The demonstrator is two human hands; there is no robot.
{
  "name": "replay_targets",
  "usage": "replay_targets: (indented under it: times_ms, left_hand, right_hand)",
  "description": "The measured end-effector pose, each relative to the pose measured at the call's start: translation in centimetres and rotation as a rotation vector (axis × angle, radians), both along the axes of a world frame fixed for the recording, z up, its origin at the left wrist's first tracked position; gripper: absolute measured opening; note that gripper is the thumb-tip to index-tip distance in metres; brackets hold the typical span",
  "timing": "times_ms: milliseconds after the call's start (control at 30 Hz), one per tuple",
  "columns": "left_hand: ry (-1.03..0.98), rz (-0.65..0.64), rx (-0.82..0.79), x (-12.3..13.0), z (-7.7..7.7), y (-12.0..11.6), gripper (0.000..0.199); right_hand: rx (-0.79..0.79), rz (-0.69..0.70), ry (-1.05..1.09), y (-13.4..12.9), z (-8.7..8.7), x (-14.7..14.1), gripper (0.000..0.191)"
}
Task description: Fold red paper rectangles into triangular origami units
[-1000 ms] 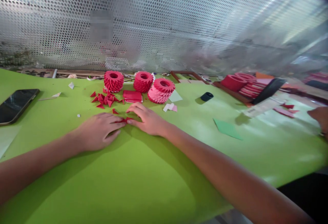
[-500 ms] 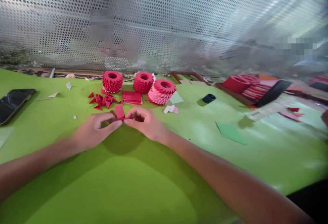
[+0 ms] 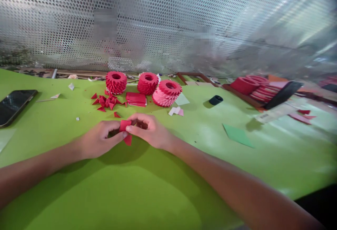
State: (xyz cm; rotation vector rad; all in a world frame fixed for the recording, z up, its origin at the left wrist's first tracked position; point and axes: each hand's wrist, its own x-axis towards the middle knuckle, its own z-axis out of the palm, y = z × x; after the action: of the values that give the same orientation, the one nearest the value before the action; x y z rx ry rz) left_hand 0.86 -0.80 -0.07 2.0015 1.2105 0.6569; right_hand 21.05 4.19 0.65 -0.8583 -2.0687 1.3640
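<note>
— Red paper slip (image 3: 125, 126) sits lower between the hands than in the earlier frame, with a flap now hanging below the fingers?

— Correct. Figure: view forward and down over a green tabletop (image 3: 131, 195), backed by a perforated metal screen (image 3: 168, 26).

— Largest items on the tabletop?

— Three folded-paper rings stand just behind the hands: a red ring (image 3: 116, 82), a second red ring (image 3: 147, 83) and a pink-and-red ring (image 3: 166, 93). At far right, a wooden tray (image 3: 243, 98) holds more red rings (image 3: 243, 86); at far left lies a smartphone (image 3: 14, 103).

— State of the hands?

— Left hand (image 3: 101, 139) and right hand (image 3: 149, 130) both grasp the slip from either side, fingers curled, neither released.

— Smaller items?

— Behind the slip lie a stack of red paper rectangles (image 3: 136, 99) and a cluster of red folded triangles (image 3: 106, 102). To the right are a green paper sheet (image 3: 237, 135) and a small dark cylinder (image 3: 216, 100)
</note>
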Motion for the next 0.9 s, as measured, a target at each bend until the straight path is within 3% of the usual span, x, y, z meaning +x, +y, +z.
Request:
replay_targets:
  times_ms: [200,467,767,900]
  left_hand:
    - [0.004,-0.014,-0.037,-0.02,-0.06,0.06,0.035]
    - [-0.064,0.186,-0.062,-0.25,-0.42,0.72,0.04]
    - [0.08,0.138,0.018,0.28,-0.29,0.18,0.038]
    - [0.071,0.098,0.03,0.24,-0.1,0.18,0.036]
  right_hand:
    - [0.03,-0.071,0.048,0.03,-0.3,-0.17,0.027]
    - [-0.041,-0.122,0.118,0.7,-0.67,0.02,0.025]
    - [0.005,-0.159,0.0,0.49,-0.6,0.08,0.031]
    - [0.176,-0.206,-0.035,0.06,-0.36,-0.02,0.028]
